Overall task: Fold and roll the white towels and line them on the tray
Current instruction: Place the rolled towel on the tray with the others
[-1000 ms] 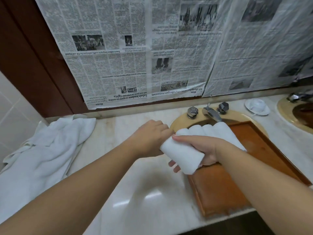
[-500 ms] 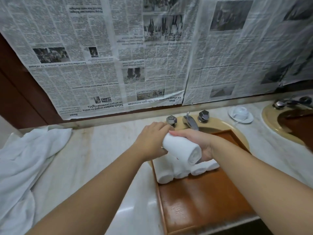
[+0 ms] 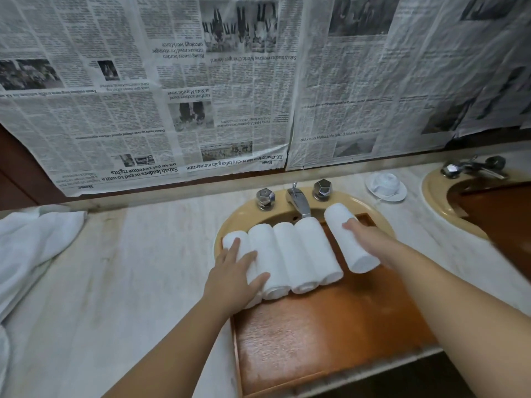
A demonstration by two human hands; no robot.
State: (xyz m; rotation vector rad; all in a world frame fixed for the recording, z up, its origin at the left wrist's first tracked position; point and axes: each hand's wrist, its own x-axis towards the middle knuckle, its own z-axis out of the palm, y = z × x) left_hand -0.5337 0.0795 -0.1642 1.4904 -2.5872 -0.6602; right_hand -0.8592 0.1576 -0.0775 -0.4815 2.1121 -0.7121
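A brown wooden tray [image 3: 316, 340] lies across a yellow sink. Several rolled white towels [image 3: 298, 254] lie side by side along the tray's far end. My left hand [image 3: 235, 277] rests flat on the two leftmost rolls, fingers spread. One more rolled towel [image 3: 344, 239] lies at the right end of the row, with a narrow gap to its neighbour. My right hand [image 3: 370, 242] grips this roll from its right side, thumb on top.
A heap of unfolded white towels [image 3: 31, 254] lies on the marble counter at the far left. A chrome faucet [image 3: 298, 201] stands just behind the rolls. A small white dish [image 3: 386, 186] and a second sink [image 3: 471, 202] are to the right. Newspaper covers the wall.
The roll held in the air by both hands has come down onto the tray at the right end of the row. My left hand let go and moved onto the leftmost rolls.
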